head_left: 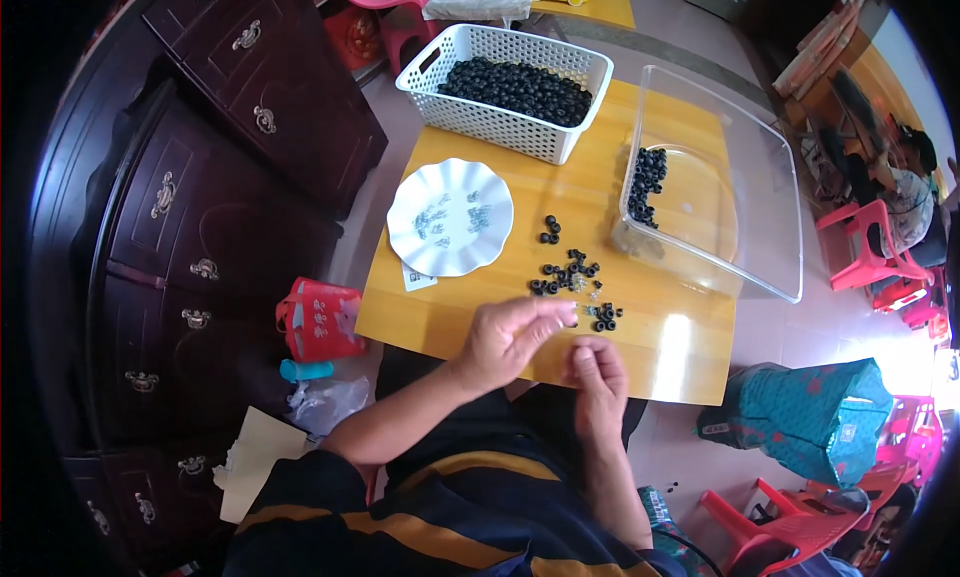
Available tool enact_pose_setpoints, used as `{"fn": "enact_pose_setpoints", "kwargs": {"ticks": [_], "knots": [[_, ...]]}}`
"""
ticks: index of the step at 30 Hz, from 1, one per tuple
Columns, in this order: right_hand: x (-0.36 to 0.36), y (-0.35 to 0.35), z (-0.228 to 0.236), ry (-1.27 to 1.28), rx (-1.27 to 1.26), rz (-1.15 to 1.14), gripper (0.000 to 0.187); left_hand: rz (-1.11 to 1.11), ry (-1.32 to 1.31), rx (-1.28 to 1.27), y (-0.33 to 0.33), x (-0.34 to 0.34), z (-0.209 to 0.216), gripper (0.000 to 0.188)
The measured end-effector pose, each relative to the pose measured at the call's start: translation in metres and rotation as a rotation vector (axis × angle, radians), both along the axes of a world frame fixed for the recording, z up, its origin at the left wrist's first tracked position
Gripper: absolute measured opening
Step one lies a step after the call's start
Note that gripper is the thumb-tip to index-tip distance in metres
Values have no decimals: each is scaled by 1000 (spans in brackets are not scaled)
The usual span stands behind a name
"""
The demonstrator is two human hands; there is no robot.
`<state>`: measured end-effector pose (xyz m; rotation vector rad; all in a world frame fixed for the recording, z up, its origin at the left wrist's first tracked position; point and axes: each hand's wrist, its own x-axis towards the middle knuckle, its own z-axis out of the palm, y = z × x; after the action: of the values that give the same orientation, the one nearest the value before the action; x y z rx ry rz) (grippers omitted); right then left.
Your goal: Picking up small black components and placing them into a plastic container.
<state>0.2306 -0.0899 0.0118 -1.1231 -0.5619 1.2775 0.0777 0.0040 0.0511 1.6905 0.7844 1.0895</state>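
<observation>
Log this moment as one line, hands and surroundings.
Left hand: near small black pieces, grip unclear | Right hand: at near edge of table, grip unclear | Around: white scalloped plate, clear bin, white basket

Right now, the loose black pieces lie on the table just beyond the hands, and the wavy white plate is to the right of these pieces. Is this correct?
Not quite: the head view shows the wavy white plate to the left of the loose black pieces, not to the right. The rest is correct.
</observation>
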Motion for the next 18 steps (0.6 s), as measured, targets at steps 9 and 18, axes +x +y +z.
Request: {"fn": "enact_pose_setpoints", "kwargs": {"ticks": [9,18], "knots": [[-35,-1,3,697,-152,177,23,35,40,159,-32,-12,-20,21],[-32,6,-5,548,-49,285,22,-32,-81,-3,-25,-37,-21,11]]}}
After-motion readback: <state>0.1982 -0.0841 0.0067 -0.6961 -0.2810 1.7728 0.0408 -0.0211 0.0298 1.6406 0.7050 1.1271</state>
